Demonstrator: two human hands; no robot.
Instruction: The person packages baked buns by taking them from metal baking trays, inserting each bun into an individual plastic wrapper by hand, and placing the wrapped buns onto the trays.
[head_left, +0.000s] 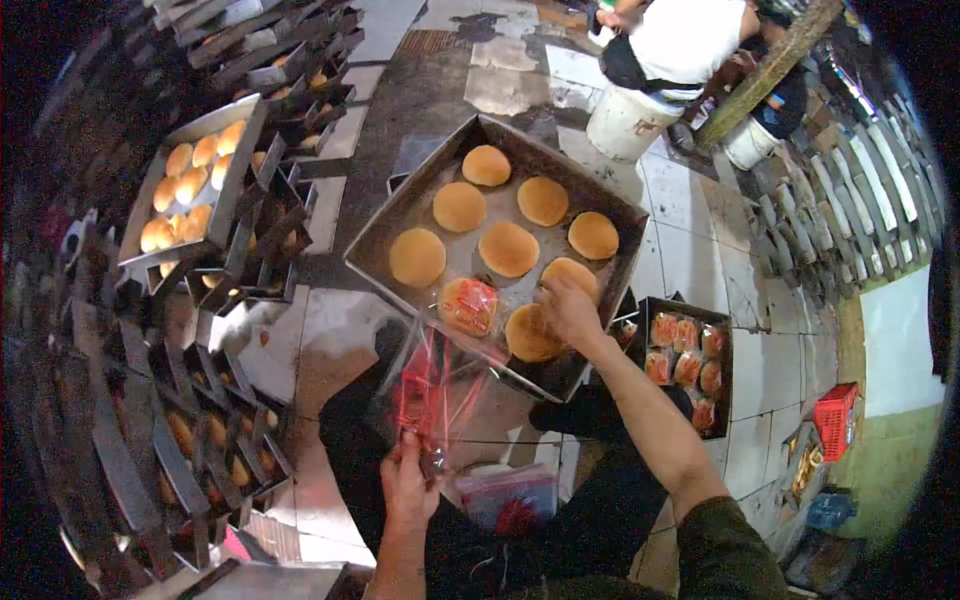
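Observation:
My left hand [408, 478] is closed on clear plastic bags with red print [425, 390], held below the near edge of a square metal tray [400, 292]. Several round golden buns [508, 248] lie in that tray. Near its lower left side rests one bun in a clear wrapper with red print [467, 305]. My right hand [572, 318] is inside the tray at the lower right, its fingers curled at the edge of a bun [572, 274]. Another bun [532, 336] sits just beside this hand, and the fingertips are partly blurred.
A dark tray of wrapped buns [690, 362] stands on the floor at right. Stacked trays of buns [185, 190] fill the left side. Between my legs lies a pack of plastic bags [510, 495]. A person in a white top [690, 40] is near a white bucket [625, 125]. A red crate [835, 420] stands far right.

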